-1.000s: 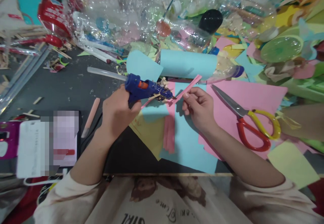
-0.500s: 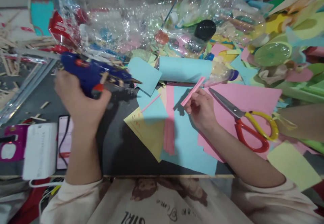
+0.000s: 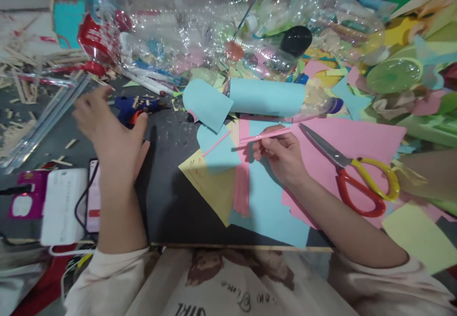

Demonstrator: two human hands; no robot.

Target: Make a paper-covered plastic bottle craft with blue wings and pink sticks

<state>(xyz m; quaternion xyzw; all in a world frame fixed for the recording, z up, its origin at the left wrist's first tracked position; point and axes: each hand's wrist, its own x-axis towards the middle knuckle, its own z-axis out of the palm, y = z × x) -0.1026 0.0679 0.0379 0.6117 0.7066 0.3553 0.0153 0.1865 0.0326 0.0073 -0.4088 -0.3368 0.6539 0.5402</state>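
Observation:
My left hand hovers with its fingers spread, just in front of a blue glue gun that lies on the dark table and is partly hidden by the hand. Between thumb and fingers, my right hand pinches a folded pink paper strip, held nearly level above the papers. Below it are a light blue sheet and narrow pink strips. A thin pink stick-like piece rests on a blue paper shape. Behind stands a rounded blue cutout beside a bottle wrapped in blue paper.
Large scissors with red and yellow handles lie on pink paper at right. Plastic bottles and paper scraps crowd the back. Glue sticks, a white power bank and a phone are at left. Another arm shows at far right.
My left hand has let go of the glue gun, which now lies on the table. My right hand has turned the pink strip from slanted to nearly level and lowered it slightly.

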